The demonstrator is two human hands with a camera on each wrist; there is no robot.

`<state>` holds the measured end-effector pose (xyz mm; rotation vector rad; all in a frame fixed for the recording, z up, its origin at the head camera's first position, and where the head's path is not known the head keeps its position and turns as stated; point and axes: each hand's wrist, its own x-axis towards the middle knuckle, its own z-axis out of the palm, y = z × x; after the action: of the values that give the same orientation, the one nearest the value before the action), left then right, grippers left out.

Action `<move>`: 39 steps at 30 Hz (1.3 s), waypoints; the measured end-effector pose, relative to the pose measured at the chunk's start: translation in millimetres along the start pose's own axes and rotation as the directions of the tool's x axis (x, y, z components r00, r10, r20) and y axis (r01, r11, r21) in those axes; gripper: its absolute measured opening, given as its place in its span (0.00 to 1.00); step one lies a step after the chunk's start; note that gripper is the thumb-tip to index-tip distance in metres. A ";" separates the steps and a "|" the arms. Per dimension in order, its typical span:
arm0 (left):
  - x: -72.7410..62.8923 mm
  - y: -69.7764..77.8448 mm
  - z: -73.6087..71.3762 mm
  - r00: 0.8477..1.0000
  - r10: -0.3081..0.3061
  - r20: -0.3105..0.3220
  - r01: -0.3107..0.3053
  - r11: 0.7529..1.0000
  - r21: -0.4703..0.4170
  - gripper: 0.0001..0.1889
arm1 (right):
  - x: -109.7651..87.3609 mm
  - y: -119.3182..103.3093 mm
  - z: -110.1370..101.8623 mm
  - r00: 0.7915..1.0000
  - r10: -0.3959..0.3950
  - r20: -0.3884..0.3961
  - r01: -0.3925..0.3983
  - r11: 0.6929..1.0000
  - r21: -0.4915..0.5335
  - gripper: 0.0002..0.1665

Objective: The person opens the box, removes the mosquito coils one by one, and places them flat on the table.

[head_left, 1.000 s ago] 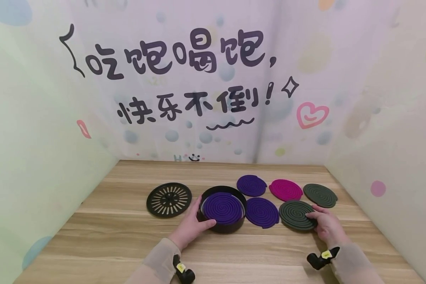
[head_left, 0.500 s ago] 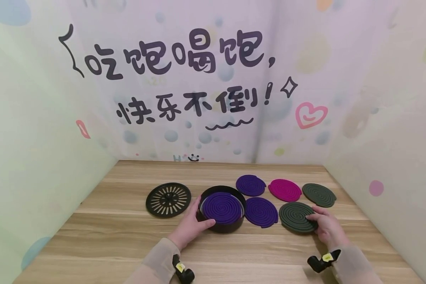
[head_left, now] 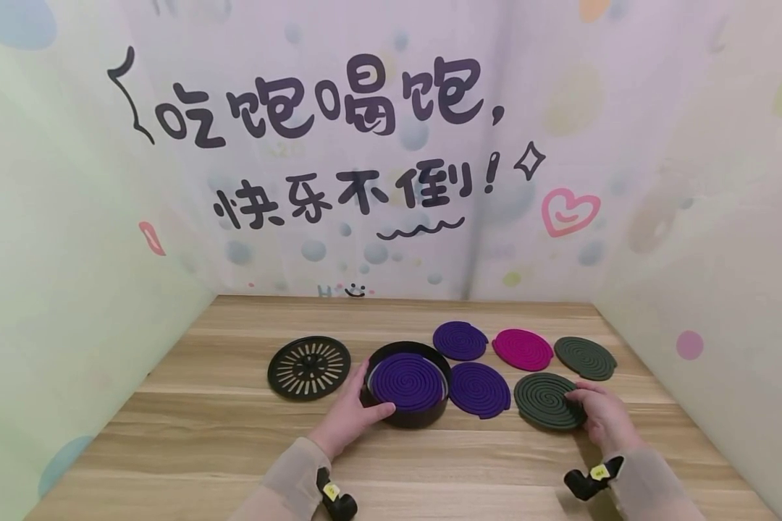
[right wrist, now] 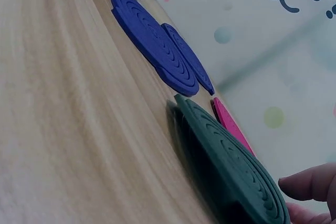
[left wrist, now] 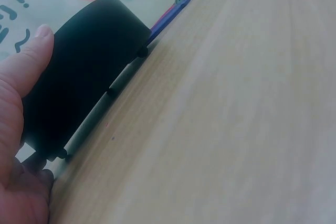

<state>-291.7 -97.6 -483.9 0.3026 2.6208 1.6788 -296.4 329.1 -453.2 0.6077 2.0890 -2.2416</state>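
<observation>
A round black mosquito coil holder stands on the table with a purple mosquito coil lying inside it. My left hand grips the holder's left side, its thumb at the front; the left wrist view shows the thumb against the outer wall. With my right hand I pinch the right edge of a dark green mosquito coil. In the right wrist view that green coil tilts above the table with a shadow under it. Part of the holding fingers is hidden there.
A slotted black lid lies left of the holder. Right of it lie a purple coil, another purple coil behind, a pink coil and a second green coil. Patterned cloth walls enclose the table's back and sides.
The pinched green coil has shifted slightly right and toward me with my right hand. My left hand and the holder have stayed in place.
</observation>
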 end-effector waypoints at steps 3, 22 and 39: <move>-0.7 -0.3 0.4 1.000 -0.007 0.004 0.007 1.000 -0.009 0.58 | -0.2 -1.6 -0.2 1.000 0.009 -0.006 -0.010 0.999 -0.041 0.33; -1.5 2.3 -0.1 1.000 -0.017 0.009 0.017 1.000 0.002 0.56 | -2.7 -6.8 -2.4 0.999 -0.019 -0.039 0.010 0.977 -0.211 0.34; -0.2 1.7 -1.3 1.000 0.010 0.007 -0.010 1.000 -0.011 0.56 | -4.1 -11.2 -7.0 1.000 -0.011 -0.004 0.010 0.978 -0.208 0.26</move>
<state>-291.4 -98.1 -481.9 0.3208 2.6085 1.6917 -293.8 336.0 -441.5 0.5911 2.2939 -1.9916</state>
